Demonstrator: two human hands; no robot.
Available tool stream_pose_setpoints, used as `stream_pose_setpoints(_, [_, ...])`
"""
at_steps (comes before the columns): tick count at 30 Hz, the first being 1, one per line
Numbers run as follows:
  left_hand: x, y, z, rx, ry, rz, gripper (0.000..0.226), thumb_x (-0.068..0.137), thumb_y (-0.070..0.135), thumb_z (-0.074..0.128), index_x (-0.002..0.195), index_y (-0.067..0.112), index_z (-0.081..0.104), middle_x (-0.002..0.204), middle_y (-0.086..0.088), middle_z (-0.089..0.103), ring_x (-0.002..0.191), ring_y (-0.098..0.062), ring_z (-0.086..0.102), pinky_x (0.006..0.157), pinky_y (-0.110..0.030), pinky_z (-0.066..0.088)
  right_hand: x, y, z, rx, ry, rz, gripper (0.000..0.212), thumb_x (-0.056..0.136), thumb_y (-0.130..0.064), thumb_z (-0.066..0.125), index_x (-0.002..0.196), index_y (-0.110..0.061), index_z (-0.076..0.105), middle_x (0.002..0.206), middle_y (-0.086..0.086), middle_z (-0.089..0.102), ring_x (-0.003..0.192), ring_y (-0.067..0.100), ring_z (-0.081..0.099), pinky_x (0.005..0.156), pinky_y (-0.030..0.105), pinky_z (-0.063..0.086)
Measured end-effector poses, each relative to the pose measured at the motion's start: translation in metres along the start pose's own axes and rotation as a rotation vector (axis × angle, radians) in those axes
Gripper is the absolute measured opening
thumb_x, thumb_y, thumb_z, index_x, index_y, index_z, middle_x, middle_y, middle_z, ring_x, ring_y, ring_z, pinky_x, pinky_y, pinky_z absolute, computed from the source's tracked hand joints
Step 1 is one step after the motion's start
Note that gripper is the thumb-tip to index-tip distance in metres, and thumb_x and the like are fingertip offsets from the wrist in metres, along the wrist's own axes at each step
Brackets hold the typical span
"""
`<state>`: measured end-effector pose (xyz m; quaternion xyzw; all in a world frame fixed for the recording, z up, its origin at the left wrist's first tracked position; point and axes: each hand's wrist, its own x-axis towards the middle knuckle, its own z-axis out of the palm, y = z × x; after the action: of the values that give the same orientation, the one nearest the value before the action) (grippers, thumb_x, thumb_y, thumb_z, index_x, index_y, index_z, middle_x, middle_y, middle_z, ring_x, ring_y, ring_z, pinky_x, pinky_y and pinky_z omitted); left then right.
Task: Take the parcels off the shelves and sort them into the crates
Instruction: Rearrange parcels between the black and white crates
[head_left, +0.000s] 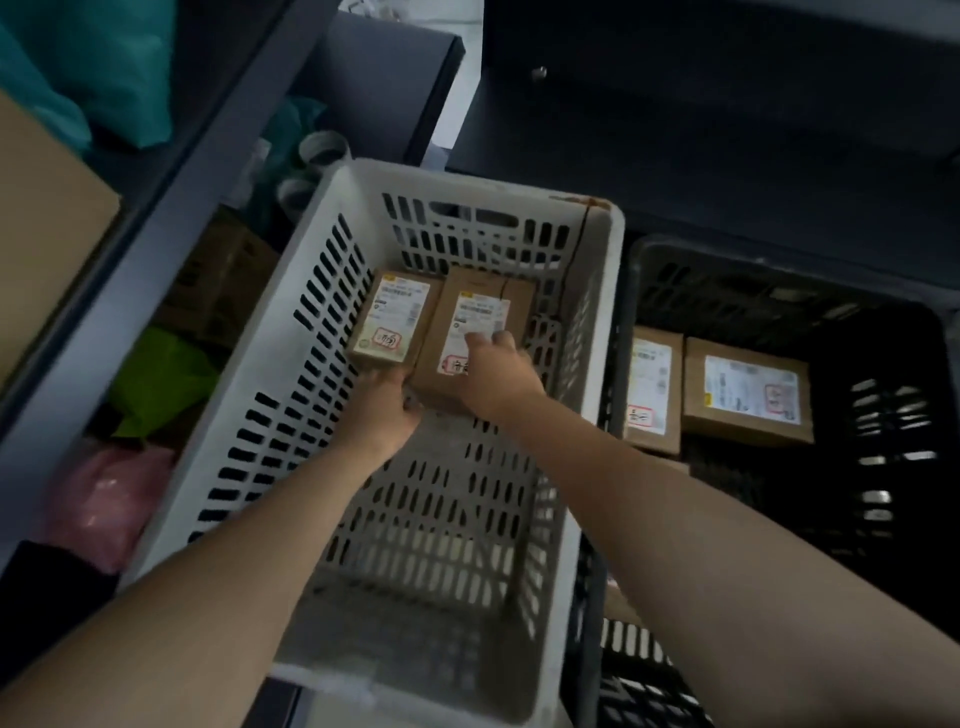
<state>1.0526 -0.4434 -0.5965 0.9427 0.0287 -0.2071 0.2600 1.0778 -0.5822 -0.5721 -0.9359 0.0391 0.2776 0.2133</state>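
1. A dim storeroom: a grey shelf frame (171, 208) runs down the left, with a teal bag (88, 62), a green bag (161, 379) and a pink bag (109, 499) stowed in and below it. On the floor beside it, a white crate (483, 182) and a black crate (727, 249) stand side by side.
2. Both arms reach into the white crate, where a small parcel (389, 319) and a larger parcel (475, 332) lie touching, labels up, at the far end.
3. The left hand (379, 410) meets the near end of the small parcel. Its fingers are hidden, so a grip cannot be confirmed.
4. The right hand (498, 374) lies with its fingers flat across the larger parcel's label, pressing rather than clasping.
5. The step appears to be placement, settling the two parcels into the crate.
6. Next, by this reading, both hands must lift clear without dragging either parcel, then go to the shelf for another.
7. Two labelled boxes (748, 389) already sit in the black crate.
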Motion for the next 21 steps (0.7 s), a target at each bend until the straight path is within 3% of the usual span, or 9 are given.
stream_pose_setpoints(4, [0.033,-0.025,0.009,-0.06,-0.071,0.006,0.051,0.09,0.011,0.056,0.139,0.013,0.042,0.14,-0.014,0.044,0.125,-0.03,0.043,0.104,-0.039,0.038,0.046,-0.008,0.029,0.1,0.006,0.234,0.051,0.097,-0.029,0.053,0.142,-0.021,0.031,0.155,0.017,0.013,0.137,0.043,0.021,0.105,0.052,0.033])
stream_pose_setpoints(10, [0.071,-0.056,0.015,-0.095,-0.101,-0.056,0.058,0.091,0.009,0.052,0.145,0.013,0.031,0.144,-0.016,0.036,0.125,-0.03,0.042,0.106,-0.04,0.037,0.095,-0.023,0.052,0.214,0.049,0.372,0.105,0.077,-0.062,0.067,0.153,-0.033,0.001,0.159,0.01,-0.022,0.145,0.042,-0.006,0.109,0.067,0.016])
stream_pose_setpoints(14, [0.081,-0.074,0.019,-0.11,-0.186,-0.014,0.053,0.093,0.01,0.048,0.143,0.016,0.035,0.143,-0.016,0.036,0.126,-0.028,0.04,0.107,-0.038,0.035,0.116,-0.031,0.066,0.204,0.116,0.401,0.118,0.07,-0.067,0.07,0.152,-0.037,-0.01,0.15,0.006,-0.042,0.14,0.045,-0.027,0.102,0.079,0.006])
stream_pose_setpoints(18, [0.079,-0.083,0.024,-0.145,-0.252,-0.004,0.054,0.094,0.014,0.049,0.145,0.021,0.031,0.147,-0.012,0.035,0.131,-0.027,0.036,0.11,-0.037,0.032,0.12,-0.018,0.074,0.134,0.157,0.4,0.122,0.065,-0.076,0.066,0.151,-0.039,-0.012,0.153,0.003,-0.039,0.139,0.045,-0.029,0.1,0.079,0.002])
stream_pose_setpoints(21, [0.075,-0.085,0.025,-0.168,-0.265,-0.002,0.056,0.094,0.014,0.049,0.145,0.024,0.029,0.149,-0.009,0.033,0.134,-0.025,0.034,0.11,-0.035,0.03,0.115,-0.008,0.071,0.079,0.145,0.39,0.117,0.069,-0.073,0.065,0.152,-0.038,-0.009,0.154,0.002,-0.037,0.14,0.045,-0.027,0.104,0.075,0.007])
